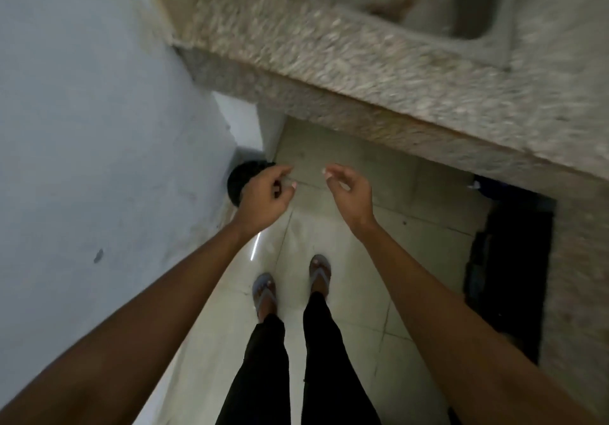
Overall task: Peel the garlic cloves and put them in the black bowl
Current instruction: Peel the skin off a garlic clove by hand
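Plainly, step: we judge we are between peeling steps, standing at the counter (329, 71), hands out over the floor (379, 259).
Left hand (263, 198): fingers loosely curled, nothing visibly held.
Right hand (351, 193): the same, well apart from the left.
Garlic: none in view, so we cannot tell where it lies, which way it points, or how its long axis runs.
Bowl: a dark round thing (239, 180) shows on the floor by the wall, partly behind our left hand; too blurred to call it the black bowl.
Sink (461, 12): set in the counter, blurred.
Next: we should look back up to the counter and find a clove before reaching.
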